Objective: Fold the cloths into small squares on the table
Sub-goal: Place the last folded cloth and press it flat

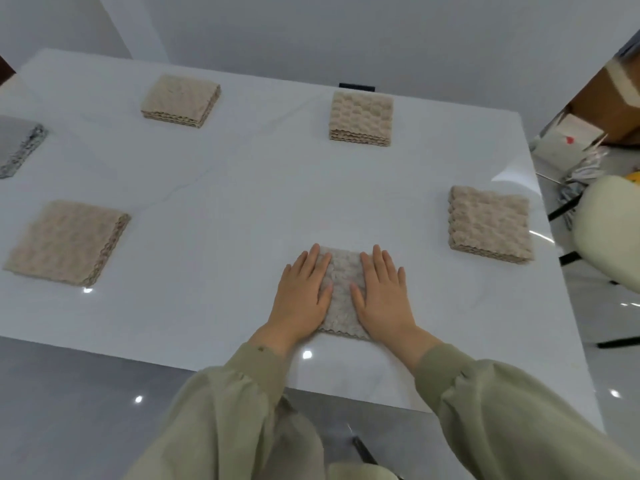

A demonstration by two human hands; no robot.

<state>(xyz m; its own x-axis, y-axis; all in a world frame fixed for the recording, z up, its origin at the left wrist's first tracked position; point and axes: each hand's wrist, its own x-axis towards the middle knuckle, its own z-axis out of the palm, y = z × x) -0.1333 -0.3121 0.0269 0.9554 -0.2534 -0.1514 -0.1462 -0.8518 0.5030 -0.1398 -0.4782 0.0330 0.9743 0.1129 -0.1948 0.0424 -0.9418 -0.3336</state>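
Cloth (341,292), beige and folded to a small square, is pressed flat near the front edge of the white table (242,188) by the left hand (303,289) on its left half and the right hand (382,292) on its right half, all fingers (313,261) laid straight and nothing grasped. Four more folded beige squares are set well apart around it, a near-left square (67,242), a far-left square (180,100), a far-middle square (361,118) and a right square (490,223), and a grey cloth (19,143) is cut off at the table's left edge. A pale chair (609,233) is seen past the right edge.
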